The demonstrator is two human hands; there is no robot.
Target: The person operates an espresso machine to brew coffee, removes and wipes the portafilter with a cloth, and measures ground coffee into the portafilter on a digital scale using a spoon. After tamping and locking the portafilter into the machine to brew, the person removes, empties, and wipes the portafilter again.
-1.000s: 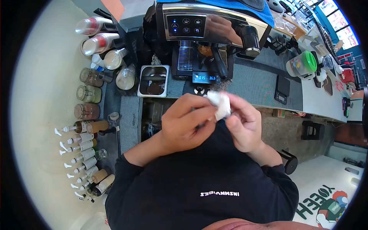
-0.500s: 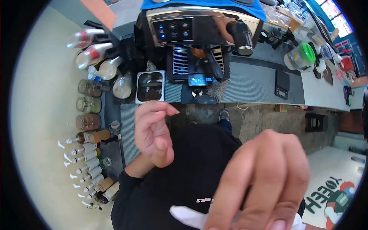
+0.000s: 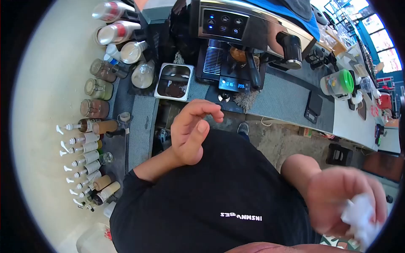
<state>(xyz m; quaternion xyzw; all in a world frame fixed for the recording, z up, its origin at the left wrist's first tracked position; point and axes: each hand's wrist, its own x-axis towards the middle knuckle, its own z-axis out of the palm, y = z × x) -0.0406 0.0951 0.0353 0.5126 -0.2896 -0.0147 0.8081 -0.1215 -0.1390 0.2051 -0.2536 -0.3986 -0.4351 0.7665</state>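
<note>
My left hand (image 3: 192,133) is raised before my black shirt (image 3: 236,181), its fingers curved and apart with nothing between them. At the lower right, my right hand (image 3: 346,200) holds a crumpled white tissue (image 3: 360,217), blurred by motion. Beyond my left hand stands the espresso machine (image 3: 261,25), with a black-handled portafilter (image 3: 253,71) at its front. A small scale (image 3: 234,84) with a lit blue display sits on the drip tray. Left of it is a metal container (image 3: 174,82) with dark grounds inside.
Pump bottles (image 3: 84,147) and glass jars (image 3: 95,108) line the left side. A black scale (image 3: 313,106) and a green-lidded tub (image 3: 337,82) are on the right counter. A black stool (image 3: 338,154) stands on the floor.
Both hands were together at the white tissue; they have parted. My right hand passed close to the camera, then went to the lower right with the tissue. The scale's display reading has changed.
</note>
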